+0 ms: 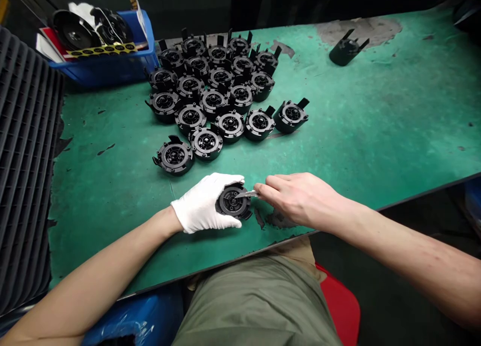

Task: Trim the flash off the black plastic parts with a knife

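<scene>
A round black plastic part (229,201) lies near the table's front edge, with my left hand (208,203), in a white glove, wrapped round its left side. My bare right hand (295,196) is closed on a thin metal blade tool (248,193). The tool points left, and its tip is over the middle of the black part. Beyond my hands stand several similar black parts in a close group, the nearest being a black part (174,156) to the upper left of my gloved hand.
A blue bin (108,69) with black parts and papers stands at the back left. Grey ribbed trays (26,160) are stacked along the left edge. One black part (343,51) stands apart at the back right of the green table (356,130). A red stool (340,303) is below.
</scene>
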`<action>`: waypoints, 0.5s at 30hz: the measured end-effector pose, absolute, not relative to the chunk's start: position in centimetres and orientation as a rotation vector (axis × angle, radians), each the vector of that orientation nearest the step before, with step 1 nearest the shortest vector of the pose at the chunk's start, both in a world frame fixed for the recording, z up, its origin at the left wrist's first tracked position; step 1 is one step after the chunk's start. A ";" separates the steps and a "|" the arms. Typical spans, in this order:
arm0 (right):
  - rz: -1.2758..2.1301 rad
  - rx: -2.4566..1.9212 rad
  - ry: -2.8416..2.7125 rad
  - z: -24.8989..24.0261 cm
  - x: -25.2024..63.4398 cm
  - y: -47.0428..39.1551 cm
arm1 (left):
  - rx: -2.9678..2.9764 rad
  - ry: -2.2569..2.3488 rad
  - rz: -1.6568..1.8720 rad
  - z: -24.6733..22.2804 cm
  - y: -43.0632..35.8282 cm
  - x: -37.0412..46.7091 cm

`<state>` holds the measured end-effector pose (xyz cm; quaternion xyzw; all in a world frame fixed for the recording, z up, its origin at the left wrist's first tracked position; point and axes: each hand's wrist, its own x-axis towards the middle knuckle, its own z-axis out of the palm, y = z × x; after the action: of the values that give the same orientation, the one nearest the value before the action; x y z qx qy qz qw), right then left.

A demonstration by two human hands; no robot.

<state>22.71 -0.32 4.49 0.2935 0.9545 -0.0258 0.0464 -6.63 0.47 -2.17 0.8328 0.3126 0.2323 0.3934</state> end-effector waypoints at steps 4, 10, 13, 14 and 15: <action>-0.089 0.956 2.886 4.4 22.7 -1.1 | 2.106 0.781 0.601 -2.2 0.5 -6.6; -0.088 1.026 2.849 4.1 22.6 -1.8 | 2.120 0.763 0.608 -2.3 0.5 -6.6; -0.091 1.023 2.842 4.1 22.7 -1.8 | 2.113 0.760 0.588 -2.2 0.6 -6.7; -0.097 1.017 2.844 4.1 22.7 -1.8 | 2.108 0.760 0.578 -2.2 0.7 -6.7; -0.103 1.011 2.848 4.2 22.8 -1.7 | 2.102 0.759 0.567 -2.1 0.7 -6.7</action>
<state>22.77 -1.70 4.15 0.3337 0.9402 -0.0340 0.0587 -6.73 0.71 -2.12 0.8332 0.3008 0.2247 0.4059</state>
